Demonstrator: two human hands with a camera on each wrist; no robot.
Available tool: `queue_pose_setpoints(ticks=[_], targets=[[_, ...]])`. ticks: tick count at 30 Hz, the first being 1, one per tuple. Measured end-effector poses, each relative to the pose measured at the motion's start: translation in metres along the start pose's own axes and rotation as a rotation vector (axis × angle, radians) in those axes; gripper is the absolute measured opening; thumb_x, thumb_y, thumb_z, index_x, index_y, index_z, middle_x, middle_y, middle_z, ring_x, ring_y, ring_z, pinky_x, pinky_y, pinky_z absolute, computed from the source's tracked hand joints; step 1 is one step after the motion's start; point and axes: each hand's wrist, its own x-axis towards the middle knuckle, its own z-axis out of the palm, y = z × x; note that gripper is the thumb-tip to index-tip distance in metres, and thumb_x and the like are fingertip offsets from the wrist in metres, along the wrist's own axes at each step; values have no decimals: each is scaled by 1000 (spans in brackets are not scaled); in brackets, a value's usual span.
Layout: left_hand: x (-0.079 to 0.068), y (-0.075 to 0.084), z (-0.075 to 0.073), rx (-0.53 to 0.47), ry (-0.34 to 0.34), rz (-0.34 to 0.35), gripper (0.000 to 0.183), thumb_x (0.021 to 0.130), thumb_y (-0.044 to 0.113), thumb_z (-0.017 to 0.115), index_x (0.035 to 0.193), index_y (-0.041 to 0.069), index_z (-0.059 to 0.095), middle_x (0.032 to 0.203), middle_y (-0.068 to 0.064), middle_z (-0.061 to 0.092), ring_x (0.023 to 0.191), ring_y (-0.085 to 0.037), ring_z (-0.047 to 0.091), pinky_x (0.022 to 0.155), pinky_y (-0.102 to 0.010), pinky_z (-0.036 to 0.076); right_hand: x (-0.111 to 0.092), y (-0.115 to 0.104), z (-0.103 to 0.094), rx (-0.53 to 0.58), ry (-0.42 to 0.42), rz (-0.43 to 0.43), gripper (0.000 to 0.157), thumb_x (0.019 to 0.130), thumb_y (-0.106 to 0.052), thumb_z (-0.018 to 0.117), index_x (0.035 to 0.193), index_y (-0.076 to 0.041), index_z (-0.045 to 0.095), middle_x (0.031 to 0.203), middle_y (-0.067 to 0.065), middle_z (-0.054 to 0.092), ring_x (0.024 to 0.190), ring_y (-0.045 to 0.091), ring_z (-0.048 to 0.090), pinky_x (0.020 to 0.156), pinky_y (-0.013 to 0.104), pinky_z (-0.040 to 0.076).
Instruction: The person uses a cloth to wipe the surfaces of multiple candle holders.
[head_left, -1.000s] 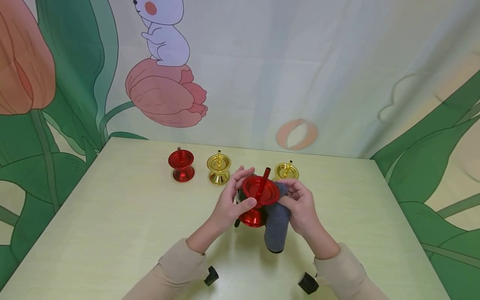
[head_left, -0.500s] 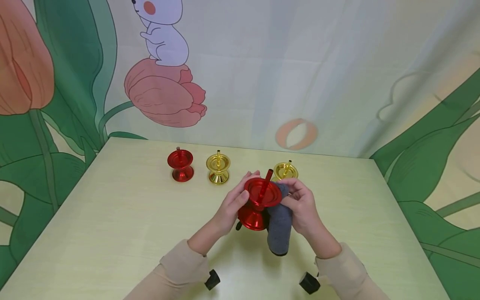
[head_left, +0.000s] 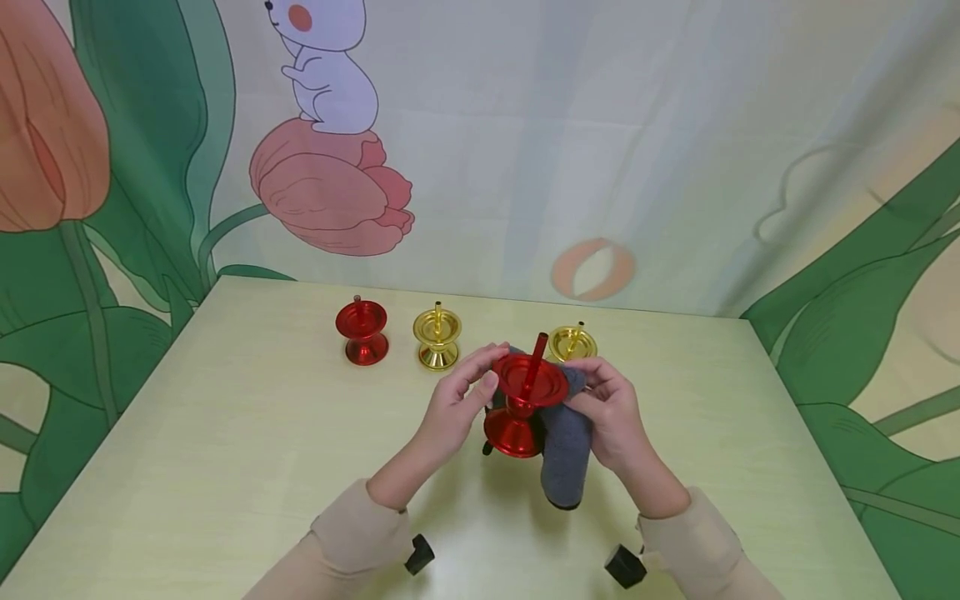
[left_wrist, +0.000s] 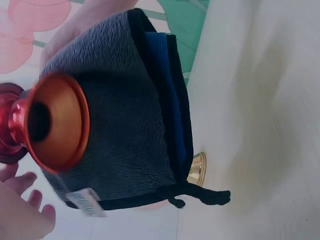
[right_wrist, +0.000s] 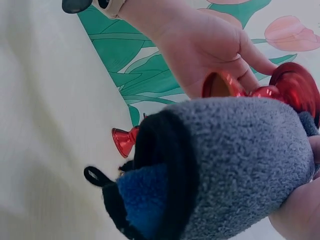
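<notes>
A shiny red candle holder [head_left: 513, 432] with a tube rising from its dish is held above the table, upright in the head view. My left hand [head_left: 453, 408] holds its dish edge from the left, thumb toward me and fingers behind. From the right, my right hand [head_left: 611, 417] pinches a grey cloth [head_left: 566, 458] against the holder. The cloth [left_wrist: 125, 115] has dark edging, a blue inner face, a hanging loop and a white tag [left_wrist: 87, 201]. It hangs below the holder's right side. The holder's hollow base [left_wrist: 62, 122] shows in the left wrist view.
At the back of the pale table [head_left: 225, 467] stand a red candle holder [head_left: 363, 333], a gold one [head_left: 437, 337], and another gold one [head_left: 573, 342] partly hidden behind my right hand. A printed curtain [head_left: 487, 150] hangs behind the table's far edge.
Both hands, the holder and the cloth have shifted slightly right. My left thumb has moved from over the dish's front to its left edge. The standing holders stay where they were.
</notes>
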Motion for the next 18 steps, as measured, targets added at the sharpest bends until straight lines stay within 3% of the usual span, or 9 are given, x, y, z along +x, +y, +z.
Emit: queue_pose_setpoints(ticks=[3, 5, 8, 11, 13, 15, 18], targets=[[1, 0, -3, -51, -75, -27, 43, 94, 29, 38, 128, 4, 45, 134, -11, 44, 131, -20, 30, 105, -44, 26, 0, 0, 0, 26, -47, -1, 43, 76, 21, 40, 94, -13, 60, 87, -5, 65, 74, 7, 61, 63, 20, 52], [2, 0, -3, -74, -99, -38, 45, 94, 32, 36, 129, 3, 44, 134, -12, 44, 130, -21, 32, 105, -43, 28, 0, 0, 0, 36, -67, -3, 43, 77, 20, 39, 95, -13, 59, 87, -4, 65, 74, 7, 61, 64, 20, 52], [2, 1, -2, -37, -18, -28, 42, 94, 30, 39, 127, 6, 46, 130, -10, 48, 123, -20, 41, 101, -39, 35, 1, 1, 1, 46, -53, -13, 44, 77, 21, 39, 95, -13, 60, 88, -4, 66, 75, 7, 61, 63, 20, 52], [0, 2, 2, 89, 132, 34, 34, 93, 24, 43, 121, 7, 53, 120, -8, 58, 113, -17, 51, 94, -34, 43, 2, 2, 1, 44, -14, -15, 45, 76, 22, 40, 94, -13, 61, 88, -5, 67, 74, 6, 62, 62, 19, 51], [-2, 3, 6, 194, 197, 93, 32, 92, 22, 46, 118, 5, 56, 115, -9, 60, 110, -17, 54, 90, -32, 45, 2, 3, 2, 31, 14, -14, 45, 75, 22, 41, 93, -14, 61, 88, -6, 67, 74, 6, 62, 62, 19, 51], [-4, 5, 8, 286, 207, 128, 35, 90, 23, 50, 119, 3, 55, 116, -11, 60, 110, -18, 55, 90, -33, 46, 3, 4, 2, 20, 30, -12, 45, 74, 23, 43, 93, -14, 61, 88, -6, 67, 73, 6, 62, 62, 19, 51], [-6, 10, 11, 383, 173, 109, 51, 83, 33, 59, 125, 5, 50, 122, -9, 56, 115, -18, 51, 91, -36, 44, 3, 5, 2, 3, 47, -7, 43, 75, 22, 44, 92, -14, 61, 86, -6, 66, 72, 6, 62, 62, 19, 52]])
